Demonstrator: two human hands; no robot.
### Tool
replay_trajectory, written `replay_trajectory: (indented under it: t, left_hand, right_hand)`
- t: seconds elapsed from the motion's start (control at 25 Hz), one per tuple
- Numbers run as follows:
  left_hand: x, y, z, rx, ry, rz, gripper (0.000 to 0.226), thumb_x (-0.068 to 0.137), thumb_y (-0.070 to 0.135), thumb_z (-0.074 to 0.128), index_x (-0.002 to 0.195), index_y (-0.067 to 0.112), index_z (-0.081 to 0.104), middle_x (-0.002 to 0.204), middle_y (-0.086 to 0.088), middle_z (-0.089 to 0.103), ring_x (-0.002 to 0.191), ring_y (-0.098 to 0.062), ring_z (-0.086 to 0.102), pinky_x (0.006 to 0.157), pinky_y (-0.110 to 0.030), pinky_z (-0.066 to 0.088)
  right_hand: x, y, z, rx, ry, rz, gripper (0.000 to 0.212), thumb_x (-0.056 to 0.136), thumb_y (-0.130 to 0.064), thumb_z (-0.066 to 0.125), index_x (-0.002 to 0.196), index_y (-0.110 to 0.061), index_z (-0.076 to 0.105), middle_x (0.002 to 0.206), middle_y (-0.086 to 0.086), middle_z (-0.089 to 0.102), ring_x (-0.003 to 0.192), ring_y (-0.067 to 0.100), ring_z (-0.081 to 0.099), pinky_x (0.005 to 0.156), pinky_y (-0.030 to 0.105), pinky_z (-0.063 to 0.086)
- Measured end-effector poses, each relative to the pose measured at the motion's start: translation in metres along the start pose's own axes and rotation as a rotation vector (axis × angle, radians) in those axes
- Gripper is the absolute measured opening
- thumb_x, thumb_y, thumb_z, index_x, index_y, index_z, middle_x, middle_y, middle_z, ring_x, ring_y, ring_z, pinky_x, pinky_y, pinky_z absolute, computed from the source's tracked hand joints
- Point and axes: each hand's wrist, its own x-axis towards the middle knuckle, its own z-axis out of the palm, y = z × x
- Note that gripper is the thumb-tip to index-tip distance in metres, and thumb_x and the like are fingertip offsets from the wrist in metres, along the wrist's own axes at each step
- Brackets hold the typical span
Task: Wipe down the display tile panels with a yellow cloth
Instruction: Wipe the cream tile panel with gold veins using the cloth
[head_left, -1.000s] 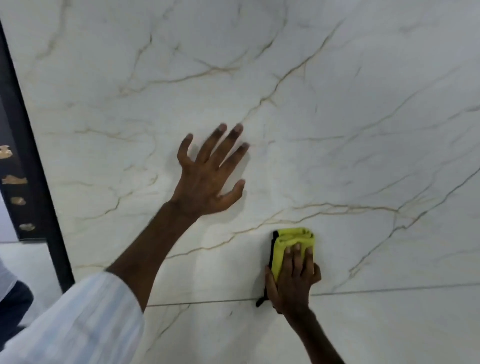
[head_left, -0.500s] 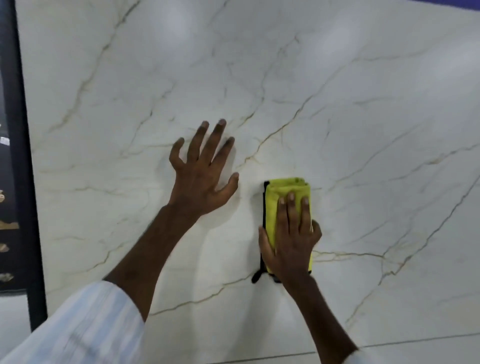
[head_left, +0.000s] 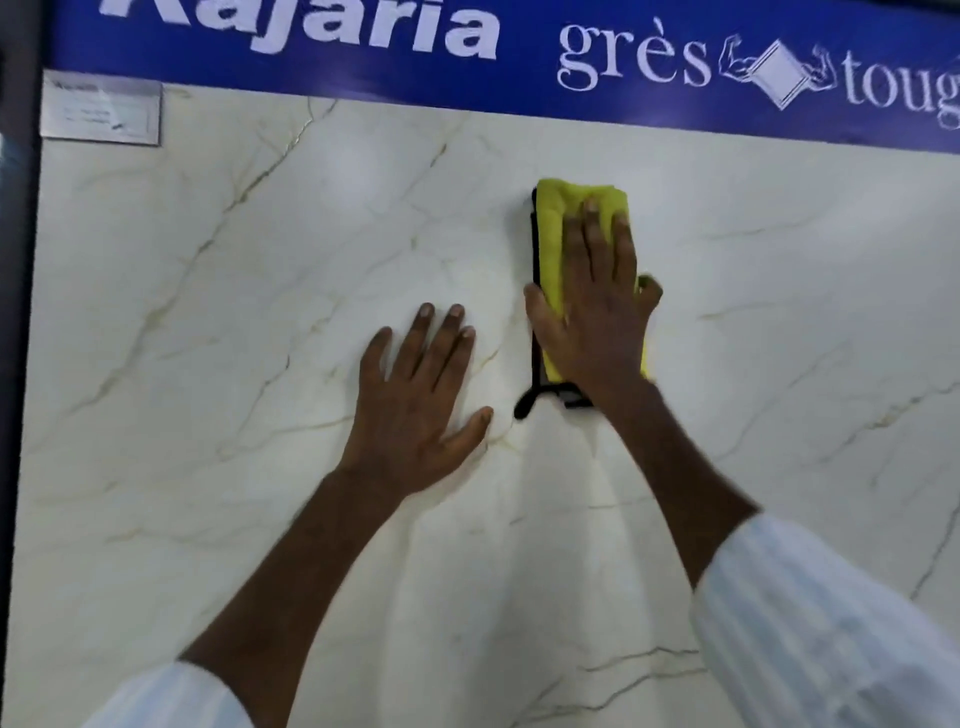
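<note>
Yellow cloth (head_left: 553, 244) under right hand (head_left: 597, 322), below blue banner (head_left: 519, 78).

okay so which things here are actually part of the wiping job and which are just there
Part of the job:
yellow cloth
marble-look tile panel
right hand pressing the cloth
left hand flat on the panel

Just there:
blue brand banner
small label plate
dark frame

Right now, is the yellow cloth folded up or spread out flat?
Folded. The yellow cloth is a narrow, thick pad under the right hand, barely wider than the hand, with a rounded fold along its top edge.
</note>
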Motion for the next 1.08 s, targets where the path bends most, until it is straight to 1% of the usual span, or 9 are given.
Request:
replay_trajectory:
  t: [0.16,0.24,0.36,0.48,0.52,0.64,0.8,0.88,1.08]
  left_hand:
    - [0.019,-0.004,-0.005,-0.014,0.052,-0.047,0.068,0.099,0.061,0.044,0.146,0.014,0.057,0.17,-0.009,0.029,0.158,-0.033,0.023,0.118,-0.065,0.022]
    - [0.029,0.001,0.0,0.01,0.024,-0.023,0.073,0.1,0.063,0.041,0.151,0.013,0.053,0.17,-0.009,0.028,0.158,-0.032,0.024,0.119,-0.067,0.02]
    - [0.028,0.004,0.012,0.049,-0.045,0.001,0.083,0.099,0.066,0.036,0.157,0.008,0.042,0.171,-0.011,0.024,0.158,-0.033,0.022,0.119,-0.07,0.017]
    - [0.027,0.001,0.009,0.009,-0.031,-0.007,0.084,0.098,0.067,0.037,0.156,0.007,0.044,0.171,-0.012,0.024,0.158,-0.034,0.022,0.119,-0.069,0.017]
    - [0.03,0.004,0.005,-0.016,-0.019,-0.013,0.083,0.098,0.067,0.039,0.154,0.007,0.047,0.171,-0.012,0.025,0.158,-0.033,0.023,0.119,-0.068,0.019]
    - [0.035,0.034,0.002,-0.05,-0.017,0.0,0.083,0.096,0.066,0.045,0.152,0.006,0.05,0.17,-0.012,0.028,0.157,-0.033,0.026,0.118,-0.067,0.025]
    - [0.026,0.068,0.013,0.025,-0.092,-0.01,0.096,0.093,0.072,0.043,0.158,0.001,0.038,0.171,-0.013,0.023,0.159,-0.036,0.02,0.119,-0.075,0.014]
    - [0.024,0.069,0.018,0.052,-0.09,-0.017,0.098,0.092,0.072,0.044,0.157,-0.001,0.038,0.171,-0.014,0.023,0.159,-0.037,0.02,0.119,-0.075,0.013]
    - [0.022,0.072,0.017,0.086,-0.1,-0.021,0.096,0.095,0.072,0.039,0.157,-0.002,0.037,0.171,-0.015,0.023,0.159,-0.037,0.019,0.12,-0.073,0.014]
  right_hand:
    - [-0.087,-0.001,-0.013,0.023,0.0,-0.031,0.076,0.098,-0.054,0.049,0.16,-0.012,0.038,0.17,0.009,0.029,0.157,0.033,0.028,0.093,0.054,0.039]
    - [-0.043,0.001,-0.004,0.032,0.017,-0.053,0.075,0.096,-0.053,0.049,0.158,-0.012,0.041,0.167,0.01,0.034,0.154,0.035,0.033,0.09,0.054,0.041]
    - [0.082,0.004,0.011,-0.035,-0.029,-0.073,0.075,0.095,-0.056,0.043,0.155,-0.012,0.047,0.162,0.01,0.043,0.149,0.035,0.042,0.087,0.056,0.046]
    - [0.152,0.03,0.015,0.018,-0.142,0.005,0.086,0.091,-0.064,0.024,0.162,-0.017,0.031,0.17,0.004,0.028,0.156,0.031,0.026,0.1,0.063,0.041]
    - [0.152,0.039,0.016,0.035,-0.128,0.025,0.086,0.09,-0.064,0.023,0.163,-0.017,0.029,0.171,0.003,0.026,0.157,0.03,0.023,0.1,0.063,0.04]
    - [0.084,0.061,0.009,0.001,0.004,0.005,0.077,0.099,-0.058,0.038,0.16,-0.012,0.036,0.168,0.008,0.032,0.154,0.034,0.032,0.089,0.055,0.044]
    - [-0.042,0.082,-0.003,0.026,0.0,-0.048,0.074,0.102,-0.055,0.042,0.161,-0.011,0.033,0.171,0.011,0.026,0.157,0.035,0.025,0.088,0.052,0.04]
    - [-0.033,0.083,-0.002,0.047,-0.013,-0.055,0.074,0.099,-0.054,0.044,0.159,-0.011,0.037,0.169,0.012,0.03,0.155,0.037,0.028,0.09,0.056,0.04]
    - [0.067,0.078,0.006,0.035,-0.073,-0.052,0.072,0.097,-0.054,0.043,0.156,-0.011,0.044,0.165,0.012,0.038,0.151,0.038,0.036,0.089,0.057,0.045]
